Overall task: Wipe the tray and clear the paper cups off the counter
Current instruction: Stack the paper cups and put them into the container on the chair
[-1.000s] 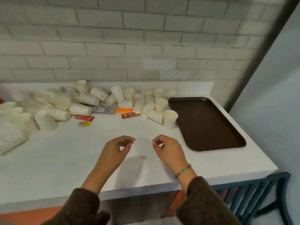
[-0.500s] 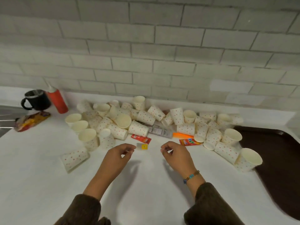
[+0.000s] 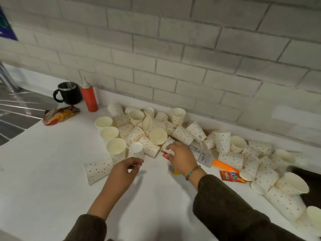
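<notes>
The paper cups (image 3: 182, 134) lie in a dotted heap across the middle of the frame on the white tabletop (image 3: 43, 171), some upright, most on their sides; the near edge of the heap lies right under the right hand (image 3: 182, 157), whose fingers (image 3: 171, 148) curl down over a lying cup and a red packet; blur hides whether they grip anything; the forearm comes in from the lower right, a beaded bracelet (image 3: 192, 172) at the wrist; the left hand (image 3: 125, 169) hovers just below an upturned cup (image 3: 136, 150), its fingers (image 3: 137, 163) loosely curled, thumb near forefinger, holding nothing; only a dark sliver of the tray (image 3: 314, 199) shows at the right edge, cups against it.

Half a second ago both hands hung side by side short of the heap; the right one has since reached forward to it; the view has swung left, pushing the tray almost out of frame.

At upper left stand a black mug (image 3: 69, 93) and a red squeeze bottle (image 3: 89, 96).
</notes>
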`<state>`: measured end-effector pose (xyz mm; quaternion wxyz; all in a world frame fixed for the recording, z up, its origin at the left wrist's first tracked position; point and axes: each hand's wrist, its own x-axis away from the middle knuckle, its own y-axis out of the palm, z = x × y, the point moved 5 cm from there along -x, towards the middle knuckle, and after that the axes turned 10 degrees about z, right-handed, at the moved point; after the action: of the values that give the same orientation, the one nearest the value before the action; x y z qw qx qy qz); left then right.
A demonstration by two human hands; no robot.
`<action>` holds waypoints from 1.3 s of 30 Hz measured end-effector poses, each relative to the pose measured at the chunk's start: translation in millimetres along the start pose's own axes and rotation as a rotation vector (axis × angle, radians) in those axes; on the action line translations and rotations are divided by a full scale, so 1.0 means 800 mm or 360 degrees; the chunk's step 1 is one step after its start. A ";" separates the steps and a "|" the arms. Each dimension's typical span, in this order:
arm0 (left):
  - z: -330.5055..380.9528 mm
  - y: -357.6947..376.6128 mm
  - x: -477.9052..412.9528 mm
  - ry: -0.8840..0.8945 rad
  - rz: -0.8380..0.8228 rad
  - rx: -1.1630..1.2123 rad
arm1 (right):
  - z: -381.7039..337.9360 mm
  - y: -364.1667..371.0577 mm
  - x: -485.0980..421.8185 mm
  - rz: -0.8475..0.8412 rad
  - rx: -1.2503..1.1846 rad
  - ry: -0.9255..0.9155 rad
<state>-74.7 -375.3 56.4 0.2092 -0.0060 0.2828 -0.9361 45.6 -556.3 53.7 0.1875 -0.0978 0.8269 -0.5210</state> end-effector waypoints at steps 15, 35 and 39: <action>-0.024 -0.006 -0.014 -0.0083 0.0129 -0.0031 | -0.001 0.041 -0.083 -0.0320 0.0427 -0.0329; 0.042 0.068 -0.151 0.0314 -0.0028 -0.0402 | 0.045 -0.070 0.027 0.0158 -0.0093 0.0158; 0.031 0.105 -0.167 0.0319 -0.0177 -0.0705 | 0.058 -0.074 0.059 0.0346 -0.0041 0.0144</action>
<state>82.8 -398.8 46.4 0.1218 0.0256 0.4997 -0.8572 19.9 -637.6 79.2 0.2041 0.0136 0.8469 -0.4909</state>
